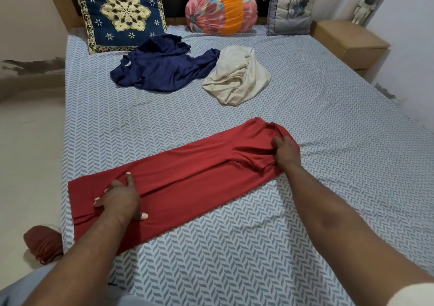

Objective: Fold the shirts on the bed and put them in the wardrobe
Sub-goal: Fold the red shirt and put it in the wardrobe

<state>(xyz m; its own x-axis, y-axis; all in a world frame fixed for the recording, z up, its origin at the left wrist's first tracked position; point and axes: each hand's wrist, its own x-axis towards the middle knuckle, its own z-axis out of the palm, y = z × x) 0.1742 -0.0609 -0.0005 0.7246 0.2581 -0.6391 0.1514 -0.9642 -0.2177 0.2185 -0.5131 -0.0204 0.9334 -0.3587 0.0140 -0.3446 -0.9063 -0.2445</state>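
Two arms stretched out over the bed (317, 99). Left hand (119, 200) pressed flat with fingers spread on the red shirt (187, 176), near the bed's left edge. Right hand (286, 152) pinched the shirt's far end, fingers curled. The shirt lay as a long folded strip.

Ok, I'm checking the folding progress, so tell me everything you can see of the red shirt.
The red shirt is plain, soft-looking cloth, folded lengthwise into a long narrow strip with a crease along its middle. It lies flat, slanting across the near part of the bed. The left hand rests on its near end; the right hand grips bunched cloth at its far end.
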